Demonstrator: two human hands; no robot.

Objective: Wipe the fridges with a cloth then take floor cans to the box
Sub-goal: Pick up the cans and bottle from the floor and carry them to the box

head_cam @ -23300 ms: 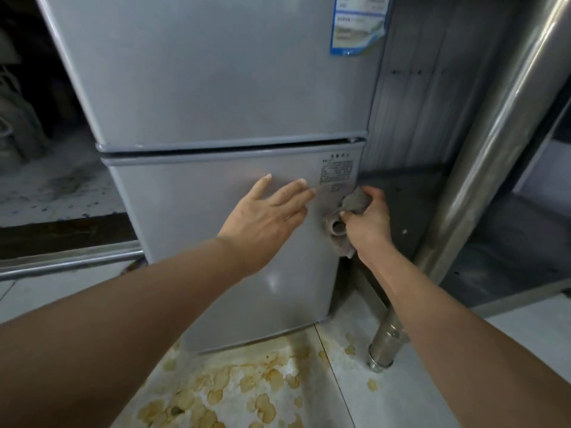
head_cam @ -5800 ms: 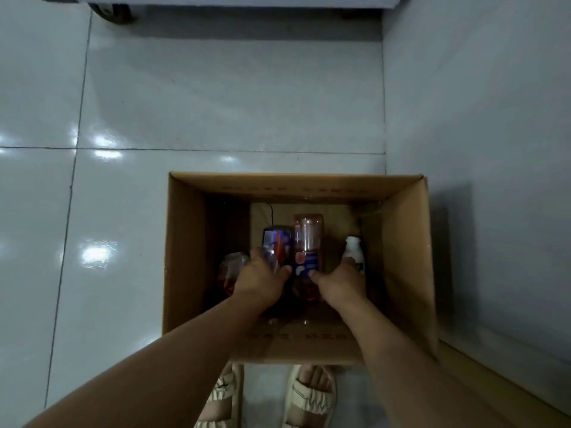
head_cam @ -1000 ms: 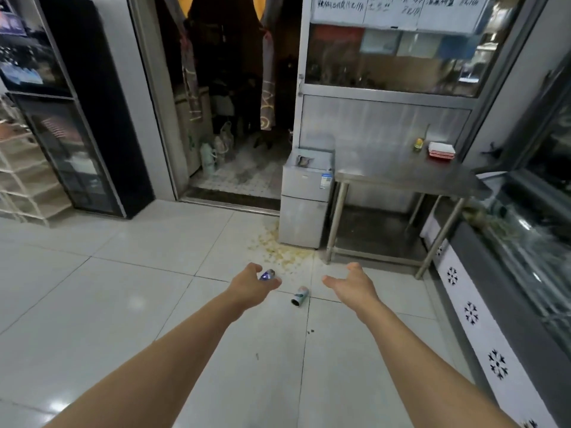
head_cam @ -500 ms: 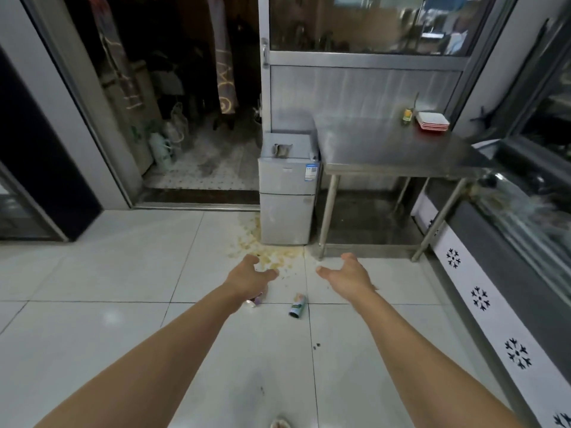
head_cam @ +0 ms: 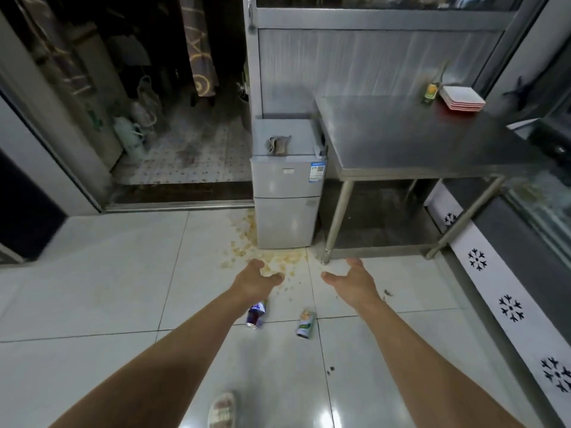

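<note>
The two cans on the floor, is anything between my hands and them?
Nothing visible. The blue can and green can lie on bare tile. The left hand and right hand are both empty above them, and the left forearm only overlaps the blue can in view.

Open tiled floor (head_cam: 108, 288) lies all round the two cans (head_cam: 304, 324), so either hand can come down on them freely. Beyond them the small fridge (head_cam: 285, 211) and the counter (head_cam: 417, 143) legs block the way, with a cabinet (head_cam: 509, 304) closing off the right.
</note>
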